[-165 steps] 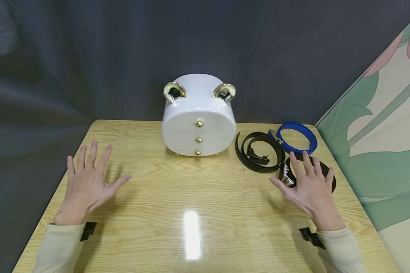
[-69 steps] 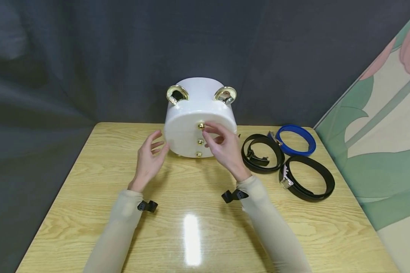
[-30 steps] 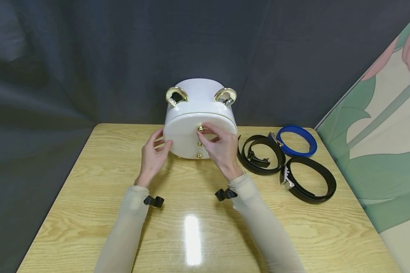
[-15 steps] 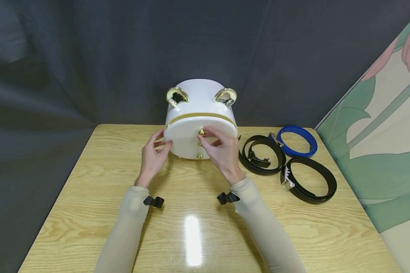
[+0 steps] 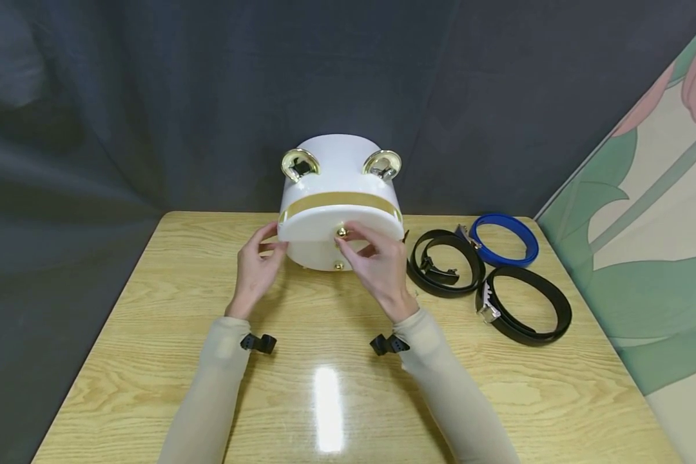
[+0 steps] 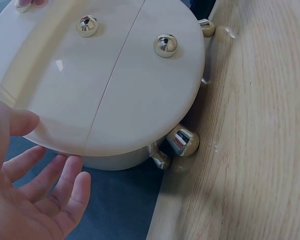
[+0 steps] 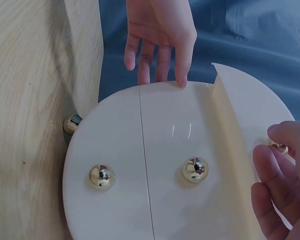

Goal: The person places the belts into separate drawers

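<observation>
Head view: a white box [image 5: 341,171] with drawers stands at the far side of the bench [image 5: 151,386], its top drawer [image 5: 307,223] partly drawn out toward the person. The right hand [image 5: 381,265] pinches the gold top knob [image 5: 341,232] between thumb and fingers. The left hand [image 5: 255,269], its fingers relaxed and gripping nothing firmly, rests against the box's left edge, thumb toward the front and fingers along the side. Compare the yellow band [image 5: 342,198] behind the drawer front: a second ago merely a thin line, half a second ago a narrow strip, it is now clearly broader, while the box body has kept its place. The change indicates that the pull is moving the drawer alone, with the left hand probably steadying the box; the drawing-out appears under way. Right wrist view: the top drawer projects beyond the two lower fronts, whose middle knob [image 7: 195,170] and bottom knob [image 7: 101,177] are untouched. To the right of the box, a blue belt [image 5: 530,238], a coiled black belt [image 5: 437,289] and a silver-buckled black belt [image 5: 562,309] lie undisturbed.
</observation>
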`<state>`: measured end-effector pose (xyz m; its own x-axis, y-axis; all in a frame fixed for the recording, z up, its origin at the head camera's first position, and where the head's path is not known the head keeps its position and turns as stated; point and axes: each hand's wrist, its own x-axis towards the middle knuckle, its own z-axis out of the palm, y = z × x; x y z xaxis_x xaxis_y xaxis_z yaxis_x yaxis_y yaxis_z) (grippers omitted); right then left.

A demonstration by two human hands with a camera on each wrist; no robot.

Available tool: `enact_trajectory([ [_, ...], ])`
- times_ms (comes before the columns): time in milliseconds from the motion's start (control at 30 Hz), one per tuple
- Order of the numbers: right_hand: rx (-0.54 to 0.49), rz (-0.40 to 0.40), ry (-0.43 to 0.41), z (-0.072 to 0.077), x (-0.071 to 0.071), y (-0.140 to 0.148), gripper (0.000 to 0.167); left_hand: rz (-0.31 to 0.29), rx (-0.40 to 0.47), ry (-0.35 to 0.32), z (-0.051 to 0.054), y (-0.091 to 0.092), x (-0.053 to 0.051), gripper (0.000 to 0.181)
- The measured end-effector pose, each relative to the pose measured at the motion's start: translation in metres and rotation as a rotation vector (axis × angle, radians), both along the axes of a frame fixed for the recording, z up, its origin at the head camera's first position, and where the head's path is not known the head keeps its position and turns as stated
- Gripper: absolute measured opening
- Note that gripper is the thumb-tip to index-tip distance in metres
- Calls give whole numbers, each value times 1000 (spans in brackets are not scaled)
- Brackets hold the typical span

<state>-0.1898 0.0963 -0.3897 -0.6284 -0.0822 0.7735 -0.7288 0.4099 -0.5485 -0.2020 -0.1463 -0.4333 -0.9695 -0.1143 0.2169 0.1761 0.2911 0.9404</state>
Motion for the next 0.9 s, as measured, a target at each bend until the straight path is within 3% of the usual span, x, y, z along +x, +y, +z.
enact_trajectory([
  [533,-55,17,-3,-5,8,2,26,-6,-4,2,-1,-1,0,44],
  [900,-116,99,-57,-6,17,4,30,-5,-4,8,2,-2,3,40],
])
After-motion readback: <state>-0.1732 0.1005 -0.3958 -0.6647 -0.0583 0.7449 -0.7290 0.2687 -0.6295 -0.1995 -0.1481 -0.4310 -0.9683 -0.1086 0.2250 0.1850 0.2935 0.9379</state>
